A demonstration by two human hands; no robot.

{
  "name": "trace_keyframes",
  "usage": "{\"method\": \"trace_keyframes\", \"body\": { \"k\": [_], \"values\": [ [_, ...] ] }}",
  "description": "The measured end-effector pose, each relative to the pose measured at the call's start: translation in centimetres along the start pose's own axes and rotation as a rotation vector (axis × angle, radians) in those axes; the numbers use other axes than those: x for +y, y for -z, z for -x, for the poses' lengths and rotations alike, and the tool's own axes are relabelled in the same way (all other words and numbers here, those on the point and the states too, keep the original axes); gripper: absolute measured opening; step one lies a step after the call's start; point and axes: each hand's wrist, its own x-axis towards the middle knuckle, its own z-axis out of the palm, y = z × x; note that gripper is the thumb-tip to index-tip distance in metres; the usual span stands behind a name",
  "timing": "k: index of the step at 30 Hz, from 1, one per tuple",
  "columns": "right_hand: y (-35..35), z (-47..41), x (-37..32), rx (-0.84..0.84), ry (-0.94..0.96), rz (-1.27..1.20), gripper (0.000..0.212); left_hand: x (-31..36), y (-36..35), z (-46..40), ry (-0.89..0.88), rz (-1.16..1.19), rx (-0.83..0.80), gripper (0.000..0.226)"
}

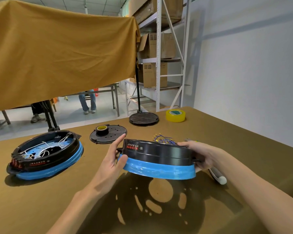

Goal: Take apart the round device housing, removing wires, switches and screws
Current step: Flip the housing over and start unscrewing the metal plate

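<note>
A: Nearest to us, what are the hands doing?

B: Both are on the round housing (pixel 156 157), black on top with a blue band below, lifted clear of the desk (pixel 41 205); its shadow lies underneath. The left hand (pixel 114 159) has its thumb pressed to the blue band and its straight fingers (pixel 120 140) laid along the rim. The right hand (pixel 200 154) curls round the far side by a small handle nub, gripping it.

A: So what could go wrong?

B: The left side is only clamped by flat pressure. The band looks glossy, so I'd judge a slip likely if the housing tilts. It could then drop onto the white-tipped tool (pixel 217 176) lying just under the right wrist.

A: And behind it?

B: A bundle of removed wires (pixel 164 140) lies just beyond. Swinging the housing back could scatter them.

A: Further out?

B: A second housing (pixel 46 154) sits open at left with white wiring inside, so it seems undone. Then a black perforated plate (pixel 108 136) carrying a small tape roll (pixel 102 129), another black disc (pixel 143 118), and a yellow tape roll (pixel 175 115) near the far edge.
</note>
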Motion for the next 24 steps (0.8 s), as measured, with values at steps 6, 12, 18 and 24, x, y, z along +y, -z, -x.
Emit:
{"method": "trace_keyframes", "body": {
  "k": [6, 12, 18, 24],
  "values": [
    [1.6, 1.4, -1.0, -0.179, -0.043, 0.131, 0.062, 1.3, 0.6, -1.0, -0.114, -0.017, -0.040, 0.106],
    [2.1, 2.1, -1.4, -0.202, 0.113, 0.098, 0.075, 2.5, 0.7, -2.5, 0.016, 0.005, 0.167, 0.088],
    [0.5, 3.0, -1.0, -0.148, 0.566, -0.104, 0.062, 2.6, 0.3, -4.2, 0.310, 0.051, 0.189, 0.112],
    [-0.6, 2.9, -0.7, -0.074, 0.701, -0.072, 0.040, 2.4, 0.7, -4.8, 0.366, 0.033, 0.204, 0.103]
  ]
}}
